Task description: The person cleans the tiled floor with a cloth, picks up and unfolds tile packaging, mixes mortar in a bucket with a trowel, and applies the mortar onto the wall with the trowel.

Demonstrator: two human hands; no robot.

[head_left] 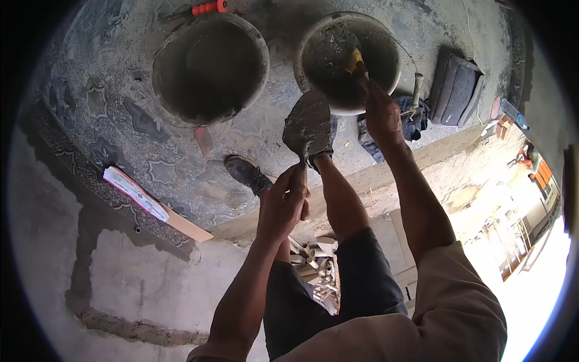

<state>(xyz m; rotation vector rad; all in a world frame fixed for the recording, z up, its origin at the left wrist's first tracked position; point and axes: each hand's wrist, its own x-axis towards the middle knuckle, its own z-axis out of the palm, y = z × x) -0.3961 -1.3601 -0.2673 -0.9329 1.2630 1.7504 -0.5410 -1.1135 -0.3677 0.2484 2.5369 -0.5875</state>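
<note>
My left hand [284,202] is closed round the handle of a trowel [306,123]. Its broad blade points away from me and is coated with wet grey mortar. My right hand [383,116] grips a tool with a yellow end [356,62], which reaches into the right bucket [396,80]. The tool's tip is hard to make out; it may be a brush. Wet grey mix [325,53] lies inside that bucket. To its left stands a second bucket [263,51] with a dark, shadowed interior. The trowel blade is over my foot, close to the right bucket's near rim.
A red-handled tool [208,7] lies behind the left bucket. A dark bag [456,87] and dark cloth [413,125] are at right. A shoe [247,172], a long white package [136,193] and a cardboard strip [187,224] are nearer. Pipe pieces [310,256] lie lower down. Another person [531,160] is far right.
</note>
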